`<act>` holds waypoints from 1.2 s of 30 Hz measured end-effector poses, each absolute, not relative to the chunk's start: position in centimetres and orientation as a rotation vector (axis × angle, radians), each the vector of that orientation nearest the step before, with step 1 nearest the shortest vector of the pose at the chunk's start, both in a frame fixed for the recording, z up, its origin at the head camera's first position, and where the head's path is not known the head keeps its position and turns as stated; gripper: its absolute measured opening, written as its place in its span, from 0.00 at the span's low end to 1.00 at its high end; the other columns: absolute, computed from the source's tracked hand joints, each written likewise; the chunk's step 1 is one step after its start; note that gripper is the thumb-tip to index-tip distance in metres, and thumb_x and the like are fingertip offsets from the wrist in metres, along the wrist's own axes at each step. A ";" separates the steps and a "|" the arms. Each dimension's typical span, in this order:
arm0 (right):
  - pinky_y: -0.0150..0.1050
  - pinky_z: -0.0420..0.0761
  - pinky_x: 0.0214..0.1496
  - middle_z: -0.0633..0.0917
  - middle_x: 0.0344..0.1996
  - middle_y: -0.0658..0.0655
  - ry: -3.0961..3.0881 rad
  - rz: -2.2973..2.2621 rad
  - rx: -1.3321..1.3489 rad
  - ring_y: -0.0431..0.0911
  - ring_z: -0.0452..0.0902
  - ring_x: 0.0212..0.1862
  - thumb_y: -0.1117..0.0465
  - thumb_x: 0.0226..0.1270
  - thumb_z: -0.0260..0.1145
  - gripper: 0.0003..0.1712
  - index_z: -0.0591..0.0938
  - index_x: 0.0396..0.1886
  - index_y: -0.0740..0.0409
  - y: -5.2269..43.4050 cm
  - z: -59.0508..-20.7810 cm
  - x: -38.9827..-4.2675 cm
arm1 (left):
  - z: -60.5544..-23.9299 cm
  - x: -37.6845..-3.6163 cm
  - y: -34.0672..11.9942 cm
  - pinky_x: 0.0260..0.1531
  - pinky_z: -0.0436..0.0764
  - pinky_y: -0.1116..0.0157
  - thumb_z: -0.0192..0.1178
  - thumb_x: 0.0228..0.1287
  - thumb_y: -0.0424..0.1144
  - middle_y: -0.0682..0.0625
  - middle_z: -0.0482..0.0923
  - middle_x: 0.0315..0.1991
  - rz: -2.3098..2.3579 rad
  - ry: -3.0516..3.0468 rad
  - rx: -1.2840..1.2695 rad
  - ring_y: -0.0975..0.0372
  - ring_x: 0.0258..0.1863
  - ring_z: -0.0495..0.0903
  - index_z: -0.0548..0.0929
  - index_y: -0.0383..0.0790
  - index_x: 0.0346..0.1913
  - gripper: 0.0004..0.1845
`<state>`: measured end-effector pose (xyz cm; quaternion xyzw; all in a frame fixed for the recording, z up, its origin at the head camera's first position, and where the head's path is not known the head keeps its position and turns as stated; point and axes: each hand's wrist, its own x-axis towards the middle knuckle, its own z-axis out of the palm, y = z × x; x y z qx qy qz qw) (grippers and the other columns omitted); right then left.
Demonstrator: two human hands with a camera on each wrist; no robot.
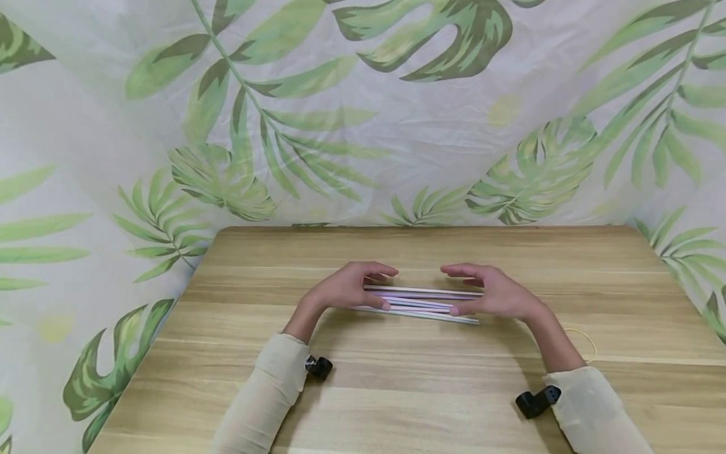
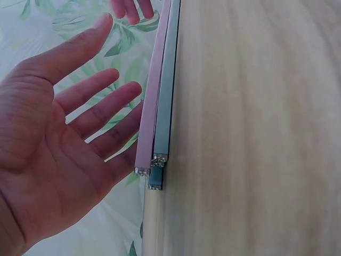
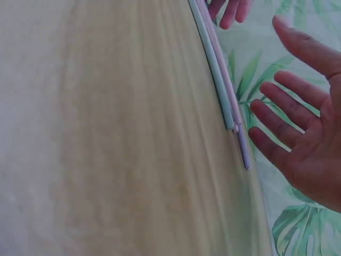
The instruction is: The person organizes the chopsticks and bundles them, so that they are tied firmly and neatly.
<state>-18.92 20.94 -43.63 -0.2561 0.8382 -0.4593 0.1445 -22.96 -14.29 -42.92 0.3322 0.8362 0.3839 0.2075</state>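
A loose bundle of long thin pastel sticks (image 1: pixel 422 292) lies crosswise on the wooden table, their ends uneven. In the left wrist view a pink stick (image 2: pixel 151 101) and a pale green one (image 2: pixel 168 90) lie side by side, with a darker teal end (image 2: pixel 155 177) below. A purple stick (image 3: pixel 243 146) juts out in the right wrist view. At the bundle's left end is my left hand (image 1: pixel 348 287), fingers spread and palm facing the sticks. My right hand (image 1: pixel 505 296) mirrors it at the other end, fingers apart. Neither hand grips the sticks; contact is unclear.
A thin yellow loop (image 1: pixel 590 347) lies on the table (image 1: pixel 420 391) beside the right forearm. Behind the table's far edge hangs a leaf-patterned cloth (image 1: pixel 420 145). Each sleeve cuff carries a small black camera, one at the left wrist (image 1: pixel 320 367).
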 end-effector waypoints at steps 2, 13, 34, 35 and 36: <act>0.68 0.67 0.77 0.76 0.75 0.69 2.412 -1.318 -0.740 0.68 0.70 0.77 0.55 0.64 0.81 0.46 0.73 0.78 0.63 20.9 -43.8 -18.9 | -42.9 -22.9 -14.2 0.73 0.76 0.50 0.78 0.64 0.39 0.41 0.78 0.74 1.057 2.334 0.920 0.47 0.72 0.79 0.76 0.36 0.75 0.38; 0.62 0.79 0.68 0.86 0.64 0.66 2.541 -1.196 -0.720 0.61 0.83 0.65 0.56 0.62 0.83 0.39 0.81 0.69 0.66 20.4 -44.1 -18.5 | -43.1 -22.6 -13.7 0.67 0.80 0.55 0.80 0.60 0.39 0.45 0.86 0.62 0.930 2.407 0.910 0.55 0.62 0.84 0.81 0.37 0.71 0.35; 0.35 0.81 0.46 0.90 0.45 0.56 2.519 -1.135 -0.780 0.45 0.83 0.45 0.70 0.60 0.80 0.26 0.88 0.59 0.62 19.4 -44.6 -18.1 | -43.0 -21.8 -12.6 0.60 0.82 0.60 0.79 0.57 0.29 0.47 0.88 0.51 0.785 2.471 0.896 0.59 0.53 0.84 0.86 0.38 0.61 0.27; 0.35 0.81 0.46 0.90 0.45 0.55 2.514 -1.138 -0.782 0.45 0.83 0.45 0.70 0.60 0.80 0.25 0.88 0.59 0.63 19.4 -44.6 -18.1 | -43.0 -21.8 -12.6 0.59 0.82 0.61 0.79 0.57 0.29 0.47 0.88 0.51 0.787 2.466 0.897 0.59 0.52 0.84 0.86 0.38 0.60 0.26; 0.34 0.81 0.47 0.90 0.44 0.55 2.511 -1.140 -0.783 0.45 0.83 0.45 0.70 0.61 0.80 0.25 0.88 0.59 0.63 19.4 -44.6 -18.1 | -43.0 -21.8 -12.6 0.58 0.82 0.62 0.79 0.57 0.29 0.48 0.89 0.50 0.784 2.463 0.901 0.60 0.51 0.84 0.87 0.38 0.59 0.25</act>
